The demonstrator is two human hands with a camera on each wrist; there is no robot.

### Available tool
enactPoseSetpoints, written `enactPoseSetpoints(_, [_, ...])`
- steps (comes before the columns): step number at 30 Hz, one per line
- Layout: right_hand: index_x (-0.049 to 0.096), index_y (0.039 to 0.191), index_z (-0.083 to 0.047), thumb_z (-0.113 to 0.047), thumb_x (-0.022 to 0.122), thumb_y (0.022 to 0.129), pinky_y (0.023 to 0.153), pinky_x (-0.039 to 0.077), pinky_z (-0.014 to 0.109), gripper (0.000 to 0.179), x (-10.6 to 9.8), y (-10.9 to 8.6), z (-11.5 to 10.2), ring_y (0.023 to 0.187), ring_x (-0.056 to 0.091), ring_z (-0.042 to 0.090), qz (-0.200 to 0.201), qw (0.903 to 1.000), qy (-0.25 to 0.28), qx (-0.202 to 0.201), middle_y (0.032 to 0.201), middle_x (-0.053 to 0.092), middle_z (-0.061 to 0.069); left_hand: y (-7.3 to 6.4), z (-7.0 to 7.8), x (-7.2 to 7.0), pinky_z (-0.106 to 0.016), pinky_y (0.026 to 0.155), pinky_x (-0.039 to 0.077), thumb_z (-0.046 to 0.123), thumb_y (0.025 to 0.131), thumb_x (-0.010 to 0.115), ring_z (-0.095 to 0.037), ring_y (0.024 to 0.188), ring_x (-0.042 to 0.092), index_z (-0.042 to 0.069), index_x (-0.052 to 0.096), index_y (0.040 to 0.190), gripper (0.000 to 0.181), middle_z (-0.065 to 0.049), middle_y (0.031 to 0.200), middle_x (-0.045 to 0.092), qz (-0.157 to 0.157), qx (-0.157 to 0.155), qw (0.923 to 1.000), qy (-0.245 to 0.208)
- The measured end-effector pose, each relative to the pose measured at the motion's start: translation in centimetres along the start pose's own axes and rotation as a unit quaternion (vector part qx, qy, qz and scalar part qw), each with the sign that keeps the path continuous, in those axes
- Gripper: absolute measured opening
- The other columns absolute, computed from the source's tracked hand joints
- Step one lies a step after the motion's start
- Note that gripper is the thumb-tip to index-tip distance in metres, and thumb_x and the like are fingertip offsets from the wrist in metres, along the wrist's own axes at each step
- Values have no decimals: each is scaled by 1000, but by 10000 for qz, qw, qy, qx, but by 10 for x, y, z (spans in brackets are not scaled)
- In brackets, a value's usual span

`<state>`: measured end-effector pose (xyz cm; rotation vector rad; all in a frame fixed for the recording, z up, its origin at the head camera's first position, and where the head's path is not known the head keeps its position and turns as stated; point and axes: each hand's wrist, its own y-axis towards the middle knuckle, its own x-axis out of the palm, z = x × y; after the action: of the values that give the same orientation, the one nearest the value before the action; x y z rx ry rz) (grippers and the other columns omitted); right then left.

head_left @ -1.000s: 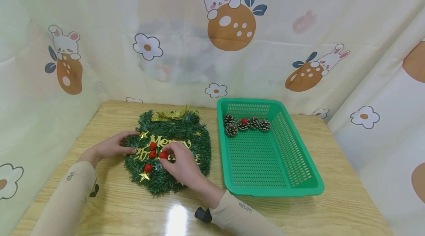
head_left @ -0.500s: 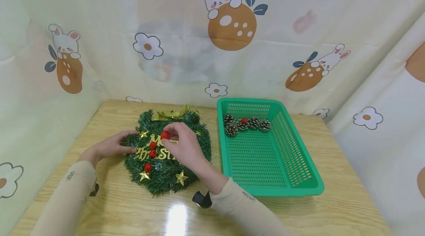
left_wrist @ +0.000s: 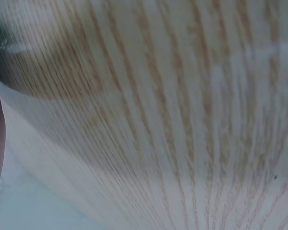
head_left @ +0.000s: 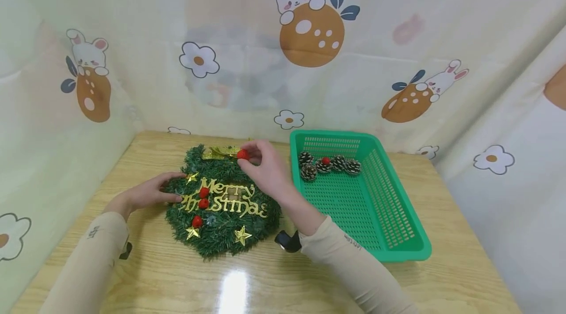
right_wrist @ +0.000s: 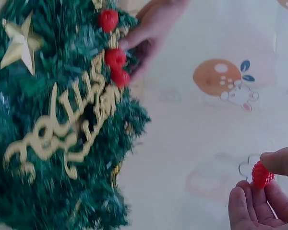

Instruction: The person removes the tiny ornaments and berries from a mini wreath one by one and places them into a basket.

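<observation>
A green Christmas wreath [head_left: 221,240] lies on the table, with gold "Merry Christmas" lettering [head_left: 227,201] across its middle. On its left part sit several red raspberries [head_left: 203,203]. My left hand [head_left: 148,193] holds the wreath's left edge, thumb and fingers around the greenery. Above the wreath's upper right, by the gold ribbon [head_left: 219,153], my right hand [head_left: 267,169] pinches another raspberry [right_wrist: 262,176] between thumb and fingertips. Its bumpy surface shows in the right wrist view. The left wrist view shows mostly bare tabletop.
To the right of the wreath stands a green plastic basket [head_left: 400,201]. Several pine cones [head_left: 338,163] and a red raspberry [head_left: 325,161] lie in its back left corner. Gold stars [head_left: 242,236] decorate the wreath. A printed curtain [head_left: 230,93] hangs behind the table.
My right hand has lifted the raspberry off the lettering and carried it back and right, to beside the ribbon. My left hand has stayed at the wreath's edge.
</observation>
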<state>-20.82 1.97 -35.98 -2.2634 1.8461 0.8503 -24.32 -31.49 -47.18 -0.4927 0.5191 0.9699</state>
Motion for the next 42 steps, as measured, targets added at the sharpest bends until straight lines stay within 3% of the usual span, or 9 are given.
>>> enactPoseSetpoints(5, [61,120,-2,-11,69,91,89,52,26,31,-19,7,3,102,61,19,259,9995,36,171,111,64,7,1,1,0,-72,105,21,29,92,69,-55,137,21,9,33,151,73,-29,156,17,-10,39,10000,10])
enactPoseSetpoints(11, [63,118,-9,-17,70,91,90,52,33,29,-43,16,15,105,62,19,578,9961,31,667,110,65,4,3,0,0,-72,105,20,29,92,69,-55,138,18,8,34,151,72,-29,156,18,-5,138,9999,18])
enactPoseSetpoints(28, [57,129,-6,-18,64,95,91,49,42,37,-98,30,72,117,58,24,949,9858,172,1378,125,58,10,3,-3,1,-71,104,24,32,92,69,-53,135,25,9,32,152,73,-29,155,18,8,82,9999,120])
enactPoseSetpoints(33, [55,130,-4,-19,63,95,90,49,41,39,-111,32,92,119,57,28,1047,9831,-4,1501,125,58,13,1,-4,1,-72,102,26,31,93,67,-54,132,27,8,32,151,72,-31,153,19,31,213,9996,203])
enactPoseSetpoints(37, [56,129,-5,-21,62,96,83,49,40,38,-120,32,108,119,56,29,1136,9788,-197,1695,126,58,14,1,-3,1,-73,102,25,29,93,67,-56,133,25,7,31,152,72,-32,153,19,14,246,9995,211])
enactPoseSetpoints(42, [55,132,-3,-20,60,96,89,49,42,39,-129,30,126,117,57,31,1334,9719,-262,1921,127,59,16,2,0,1,-72,105,21,30,92,69,-58,136,20,7,31,152,74,-30,155,18,13,111,9999,92])
